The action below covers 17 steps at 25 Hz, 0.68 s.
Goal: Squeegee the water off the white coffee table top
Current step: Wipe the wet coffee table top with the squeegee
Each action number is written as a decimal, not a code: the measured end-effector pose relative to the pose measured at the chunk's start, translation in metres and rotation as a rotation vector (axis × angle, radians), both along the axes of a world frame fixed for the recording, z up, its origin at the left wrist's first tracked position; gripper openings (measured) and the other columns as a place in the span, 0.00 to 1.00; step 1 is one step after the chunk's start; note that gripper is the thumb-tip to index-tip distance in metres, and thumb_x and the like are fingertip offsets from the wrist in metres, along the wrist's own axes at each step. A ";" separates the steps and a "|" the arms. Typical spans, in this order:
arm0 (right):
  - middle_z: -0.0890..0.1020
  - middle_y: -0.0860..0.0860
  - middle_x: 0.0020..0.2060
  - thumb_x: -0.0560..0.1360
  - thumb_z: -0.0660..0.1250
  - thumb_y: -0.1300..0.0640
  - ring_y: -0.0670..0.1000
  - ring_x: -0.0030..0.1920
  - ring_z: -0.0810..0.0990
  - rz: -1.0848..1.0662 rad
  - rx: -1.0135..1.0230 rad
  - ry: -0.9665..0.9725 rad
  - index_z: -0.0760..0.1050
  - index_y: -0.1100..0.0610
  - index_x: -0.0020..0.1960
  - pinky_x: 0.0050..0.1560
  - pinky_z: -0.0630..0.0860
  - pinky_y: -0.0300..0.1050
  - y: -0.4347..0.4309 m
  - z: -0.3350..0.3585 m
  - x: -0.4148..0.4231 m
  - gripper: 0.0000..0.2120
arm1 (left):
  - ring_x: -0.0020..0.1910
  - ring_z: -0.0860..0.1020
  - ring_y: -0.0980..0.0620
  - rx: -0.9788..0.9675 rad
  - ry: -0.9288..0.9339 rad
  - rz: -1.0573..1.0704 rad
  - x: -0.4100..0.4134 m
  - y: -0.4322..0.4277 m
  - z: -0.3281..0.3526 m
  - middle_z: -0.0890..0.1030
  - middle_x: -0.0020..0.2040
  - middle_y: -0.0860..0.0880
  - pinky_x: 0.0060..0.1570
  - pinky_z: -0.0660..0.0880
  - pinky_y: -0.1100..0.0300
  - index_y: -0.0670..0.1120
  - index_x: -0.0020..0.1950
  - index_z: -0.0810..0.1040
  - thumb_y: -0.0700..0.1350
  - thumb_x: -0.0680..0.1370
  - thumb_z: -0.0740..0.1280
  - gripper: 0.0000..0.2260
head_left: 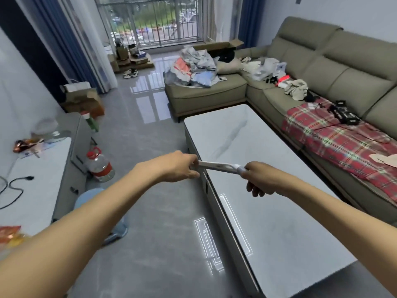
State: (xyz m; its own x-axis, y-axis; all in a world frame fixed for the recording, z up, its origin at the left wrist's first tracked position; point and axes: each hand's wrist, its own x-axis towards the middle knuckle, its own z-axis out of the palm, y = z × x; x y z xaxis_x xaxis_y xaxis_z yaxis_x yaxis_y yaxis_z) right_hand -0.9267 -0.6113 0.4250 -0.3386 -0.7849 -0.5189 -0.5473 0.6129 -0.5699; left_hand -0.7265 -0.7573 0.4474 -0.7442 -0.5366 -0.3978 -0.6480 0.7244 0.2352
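**Living room scene: squeegee held at the white table's edge**

Glossy grey floor tiles (137, 136) run from the near foreground to a barred balcony window (154, 20) at the far end. At far left a low white cabinet (43, 168) carries a black cable (12, 188), and a clear water jug with a red cap (100, 166) stands on the floor beside it, with an open cardboard box (83, 102) farther back.

Both bare forearms reach in from the near edge. The left hand (182, 166) pinches one end of the white squeegee (219, 166) between thumb and fingertips. The tool lies roughly level across the left long edge of the white coffee table (290, 222), about midway along it. Whether its blade touches the top cannot be told. The right hand (260, 179) has its fingers curled round the squeegee's other end, over the table top.

Pale grey veining and a bright rectangular light reflection show on the table. To its right stands an olive corner sofa (322, 61), strewn with clothes and bags at the far end, with a red plaid blanket (335, 136) spread over its near seat.
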 end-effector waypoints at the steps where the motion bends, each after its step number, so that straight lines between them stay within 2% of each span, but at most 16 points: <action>1: 0.82 0.59 0.35 0.82 0.54 0.46 0.53 0.25 0.73 -0.014 0.002 0.000 0.72 0.67 0.50 0.19 0.61 0.34 -0.022 0.003 -0.013 0.22 | 0.53 0.78 0.45 0.004 -0.006 -0.021 -0.013 -0.026 0.002 0.80 0.59 0.48 0.55 0.76 0.49 0.52 0.62 0.73 0.58 0.76 0.64 0.18; 5: 0.79 0.58 0.36 0.80 0.55 0.43 0.53 0.25 0.70 -0.091 -0.027 -0.001 0.72 0.61 0.43 0.19 0.59 0.33 -0.114 -0.011 -0.074 0.22 | 0.56 0.78 0.44 0.009 0.023 -0.037 -0.080 -0.131 -0.010 0.80 0.61 0.47 0.57 0.75 0.48 0.54 0.65 0.72 0.59 0.76 0.63 0.19; 9: 0.72 0.54 0.31 0.79 0.55 0.38 0.53 0.26 0.66 -0.159 -0.035 0.003 0.69 0.56 0.41 0.21 0.59 0.34 -0.212 -0.051 -0.153 0.22 | 0.58 0.77 0.46 0.041 -0.087 -0.078 -0.168 -0.233 -0.044 0.79 0.62 0.49 0.59 0.74 0.51 0.54 0.67 0.70 0.59 0.76 0.63 0.21; 11: 0.73 0.54 0.33 0.79 0.54 0.39 0.54 0.27 0.66 -0.151 -0.032 -0.006 0.69 0.56 0.44 0.21 0.59 0.35 -0.259 -0.060 -0.195 0.20 | 0.57 0.77 0.46 0.049 -0.144 -0.093 -0.212 -0.281 -0.048 0.79 0.61 0.48 0.58 0.75 0.49 0.54 0.66 0.71 0.58 0.77 0.63 0.20; 14: 0.74 0.54 0.32 0.79 0.55 0.43 0.53 0.25 0.66 -0.140 -0.048 0.006 0.69 0.52 0.40 0.20 0.60 0.35 -0.320 -0.049 -0.244 0.16 | 0.56 0.77 0.46 0.039 -0.101 -0.081 -0.264 -0.348 -0.035 0.79 0.61 0.48 0.56 0.75 0.52 0.53 0.66 0.71 0.57 0.77 0.63 0.19; 17: 0.72 0.52 0.29 0.77 0.57 0.41 0.51 0.23 0.64 -0.216 -0.094 -0.004 0.71 0.46 0.37 0.20 0.59 0.35 -0.384 -0.039 -0.289 0.15 | 0.56 0.76 0.46 0.024 -0.062 -0.102 -0.318 -0.418 -0.030 0.80 0.60 0.49 0.51 0.73 0.54 0.53 0.65 0.72 0.57 0.77 0.63 0.18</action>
